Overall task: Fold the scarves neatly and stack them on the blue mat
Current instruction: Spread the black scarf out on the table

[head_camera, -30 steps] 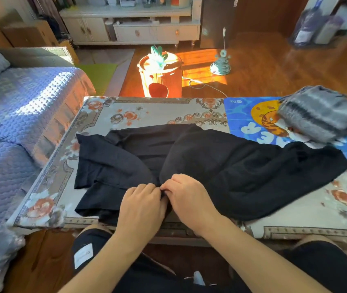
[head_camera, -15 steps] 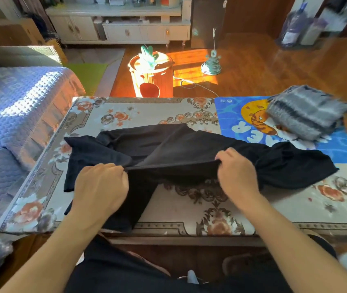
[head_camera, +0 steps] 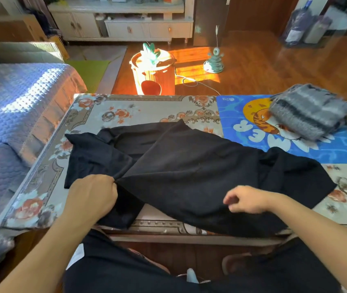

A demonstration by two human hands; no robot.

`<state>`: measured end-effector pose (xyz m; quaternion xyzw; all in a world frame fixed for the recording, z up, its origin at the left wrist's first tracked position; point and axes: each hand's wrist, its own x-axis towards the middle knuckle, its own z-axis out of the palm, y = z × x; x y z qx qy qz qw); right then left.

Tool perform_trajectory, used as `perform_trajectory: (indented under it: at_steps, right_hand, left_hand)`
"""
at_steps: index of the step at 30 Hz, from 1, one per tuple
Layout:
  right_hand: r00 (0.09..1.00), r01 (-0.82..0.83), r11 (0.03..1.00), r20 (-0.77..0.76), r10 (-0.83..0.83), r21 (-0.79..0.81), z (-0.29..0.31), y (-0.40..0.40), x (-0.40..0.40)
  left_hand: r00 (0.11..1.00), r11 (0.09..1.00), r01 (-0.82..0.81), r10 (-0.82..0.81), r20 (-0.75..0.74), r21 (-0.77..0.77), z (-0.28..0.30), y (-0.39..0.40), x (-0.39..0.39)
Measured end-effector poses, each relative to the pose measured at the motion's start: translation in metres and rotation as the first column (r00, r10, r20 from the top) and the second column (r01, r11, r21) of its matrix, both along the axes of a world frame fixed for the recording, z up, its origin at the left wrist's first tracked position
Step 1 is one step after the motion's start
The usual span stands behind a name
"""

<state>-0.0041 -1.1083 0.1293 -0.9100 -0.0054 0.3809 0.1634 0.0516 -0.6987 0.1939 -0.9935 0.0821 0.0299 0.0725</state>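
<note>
We're at a low table (head_camera: 126,111) w/ a floral cover, sofa (head_camera: 20,98) to our left. The black scarf (head_camera: 189,170) is the biggest thing on it: spread across the middle, rumpled, several layers overlapping, its right end lapping onto the near edge of the blue mat (head_camera: 337,149) and its near edge hanging over the table's front. On the mat's far right sits the grey striped scarf (head_camera: 310,113), already folded, so roughly half the job looks done.

Our left hand (head_camera: 92,197) pinches a bunched corner of the black scarf, fingers curled tight round the cloth at its near-left. Our right hand (head_camera: 248,199) hovers just above the cloth's near edge, fingers loosely curled, holding nothing as far as we can see; a bit blurred.

Handling, our guess: thin, light, v. soft fabric, no stiffness, so it'll sag and crease wherever it's unsupported, and may slide on the smooth cover. Best to take it at corners or along a hem w/ both hands well apart, keep it taut, flatten the overlaps first, then fold.
</note>
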Motion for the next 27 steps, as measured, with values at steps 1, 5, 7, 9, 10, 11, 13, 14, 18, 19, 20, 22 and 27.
perform_trajectory:
  at_steps: [1,5,7,9,10,11,13,14,18,19,20,22,27]
  right_hand:
    - [0.985,0.100,0.994,0.139,-0.106,0.050,-0.008,0.004,0.011]
    - [0.796,0.387,0.887,0.395,-0.459,0.251,-0.031,0.043,0.056]
    - [0.747,0.432,0.864,0.435,-0.503,0.257,-0.041,0.060,0.078]
    - [0.710,0.486,0.842,0.457,-0.536,0.233,-0.054,0.068,0.095]
    - [0.693,0.519,0.826,0.458,-0.557,0.219,-0.060,0.069,0.101]
    - [0.684,0.546,0.813,0.451,-0.573,0.204,-0.067,0.069,0.106]
    - [0.690,0.558,0.814,0.456,-0.562,0.160,-0.078,0.068,0.110]
    - [0.695,0.551,0.823,0.472,-0.543,0.135,-0.083,0.068,0.111]
    - [0.691,0.507,0.860,0.571,-0.443,0.054,-0.093,0.072,0.111]
    - [0.687,0.499,0.866,0.590,-0.424,0.043,-0.095,0.073,0.111]
    - [0.682,0.495,0.868,0.603,-0.414,0.037,-0.095,0.073,0.111]
    - [0.670,0.510,0.859,0.604,-0.432,0.050,-0.096,0.073,0.111]
    - [0.543,0.671,0.628,0.316,-0.778,0.393,-0.081,0.048,0.108]
  left_hand:
    - [1.000,1.000,0.003,-0.003,-0.006,-0.005,-0.003,-0.001,-0.004]
    - [0.998,0.998,0.034,-0.031,0.059,-0.054,-0.013,-0.003,-0.015]
    - [0.995,0.995,0.059,-0.051,0.090,-0.085,-0.017,-0.003,-0.017]
    - [0.993,0.990,0.075,-0.064,0.100,-0.117,-0.022,-0.001,-0.018]
    - [0.992,0.988,0.080,-0.066,0.108,-0.134,-0.025,0.000,-0.018]
    - [0.991,0.985,0.086,-0.069,0.118,-0.150,-0.027,0.000,-0.017]
    - [0.989,0.982,0.094,-0.073,0.129,-0.164,-0.028,0.002,-0.016]
    - [0.990,0.982,0.089,-0.069,0.123,-0.164,-0.028,0.003,-0.015]
    - [0.995,0.979,0.048,-0.028,0.099,-0.201,-0.029,0.006,-0.010]
    - [0.995,0.977,0.039,-0.019,0.094,-0.209,-0.029,0.005,-0.009]
    - [0.995,0.976,0.032,-0.012,0.094,-0.214,-0.027,0.005,-0.008]
    - [0.996,0.975,0.023,-0.003,0.094,-0.220,-0.024,0.004,-0.007]
    - [0.993,0.962,-0.114,0.120,0.010,-0.248,-0.026,0.009,0.001]
